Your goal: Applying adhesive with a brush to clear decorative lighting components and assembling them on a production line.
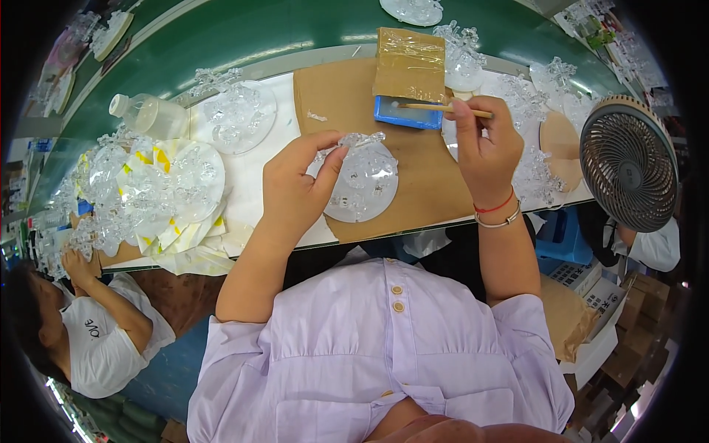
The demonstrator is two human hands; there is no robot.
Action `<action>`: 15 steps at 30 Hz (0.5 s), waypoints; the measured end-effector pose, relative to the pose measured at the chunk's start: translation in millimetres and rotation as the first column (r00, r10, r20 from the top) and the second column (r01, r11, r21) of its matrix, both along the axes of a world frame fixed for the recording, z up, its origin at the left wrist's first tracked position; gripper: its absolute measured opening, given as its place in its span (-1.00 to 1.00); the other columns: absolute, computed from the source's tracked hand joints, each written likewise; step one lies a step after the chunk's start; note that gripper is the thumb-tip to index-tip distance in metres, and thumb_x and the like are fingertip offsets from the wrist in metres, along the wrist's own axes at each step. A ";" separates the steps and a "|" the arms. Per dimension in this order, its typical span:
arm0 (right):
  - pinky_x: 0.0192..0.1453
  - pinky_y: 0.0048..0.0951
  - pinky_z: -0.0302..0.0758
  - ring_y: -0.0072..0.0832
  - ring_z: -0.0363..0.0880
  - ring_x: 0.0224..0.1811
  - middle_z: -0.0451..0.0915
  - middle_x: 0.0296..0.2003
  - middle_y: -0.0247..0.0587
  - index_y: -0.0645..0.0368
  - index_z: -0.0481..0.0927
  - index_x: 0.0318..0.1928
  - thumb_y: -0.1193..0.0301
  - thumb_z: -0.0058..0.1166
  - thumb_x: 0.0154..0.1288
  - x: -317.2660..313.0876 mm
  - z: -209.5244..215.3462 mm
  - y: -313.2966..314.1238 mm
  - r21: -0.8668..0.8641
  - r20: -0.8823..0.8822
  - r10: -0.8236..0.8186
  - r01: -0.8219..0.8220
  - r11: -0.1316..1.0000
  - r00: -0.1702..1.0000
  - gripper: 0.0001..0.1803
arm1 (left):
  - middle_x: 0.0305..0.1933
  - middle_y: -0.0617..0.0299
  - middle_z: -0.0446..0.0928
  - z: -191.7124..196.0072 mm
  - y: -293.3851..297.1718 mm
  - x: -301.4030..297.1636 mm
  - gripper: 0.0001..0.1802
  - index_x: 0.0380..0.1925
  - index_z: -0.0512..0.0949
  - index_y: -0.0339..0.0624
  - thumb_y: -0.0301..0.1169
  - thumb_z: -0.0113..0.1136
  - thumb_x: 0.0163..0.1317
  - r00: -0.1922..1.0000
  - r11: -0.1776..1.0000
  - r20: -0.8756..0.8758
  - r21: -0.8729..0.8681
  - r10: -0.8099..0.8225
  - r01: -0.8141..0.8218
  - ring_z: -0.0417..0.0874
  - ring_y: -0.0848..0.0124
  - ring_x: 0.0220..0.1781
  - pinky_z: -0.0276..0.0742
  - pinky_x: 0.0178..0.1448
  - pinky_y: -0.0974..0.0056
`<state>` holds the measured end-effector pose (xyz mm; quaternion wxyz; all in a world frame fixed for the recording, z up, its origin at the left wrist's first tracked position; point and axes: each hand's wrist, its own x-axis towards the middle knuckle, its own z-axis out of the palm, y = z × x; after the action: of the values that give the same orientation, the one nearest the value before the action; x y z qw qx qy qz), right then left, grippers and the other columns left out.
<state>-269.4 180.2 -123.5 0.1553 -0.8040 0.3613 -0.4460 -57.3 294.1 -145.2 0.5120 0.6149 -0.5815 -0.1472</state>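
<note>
My left hand (pixel 297 176) pinches a small clear plastic piece (pixel 363 139) between thumb and fingers. Just under it, a round clear disc (pixel 363 193) with small clear parts on it lies on the brown cardboard (pixel 436 173). My right hand (pixel 489 148) is closed round a thin wooden stick (pixel 425 107), held level with its pale tip pointing left. That tip is over a blue-rimmed open box (pixel 408 117), partly covered by a taped cardboard flap (pixel 410 63). Whether the tip touches anything in the box I cannot tell.
Clear plastic discs with parts (pixel 240 118) and a capped bottle (pixel 150 116) stand left, beside a heap of clear pieces (pixel 173 181). A round fan (pixel 629 166) stands at the right. Another person (pixel 103 325) works at the lower left. Green table surface (pixel 295 26) runs behind.
</note>
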 end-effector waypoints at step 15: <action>-0.43 -0.54 0.46 -0.50 0.48 -0.55 0.61 -0.37 0.03 0.26 0.36 -0.17 0.43 -0.06 0.48 -56.0 0.7 57.5 -0.051 0.427 0.025 -0.003 0.999 0.904 -0.87 | -0.28 0.13 0.68 -3.9 1.0 -3.6 -0.81 -0.24 0.63 -0.23 -0.44 0.35 0.14 0.998 0.998 0.000 0.007 0.063 -0.063 0.72 0.30 -0.23 0.59 -0.16 0.32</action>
<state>-325.5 237.8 -122.8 0.2143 -0.6928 0.3017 -0.6189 -60.8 295.1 -149.0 0.5142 0.6346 -0.5613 -0.1333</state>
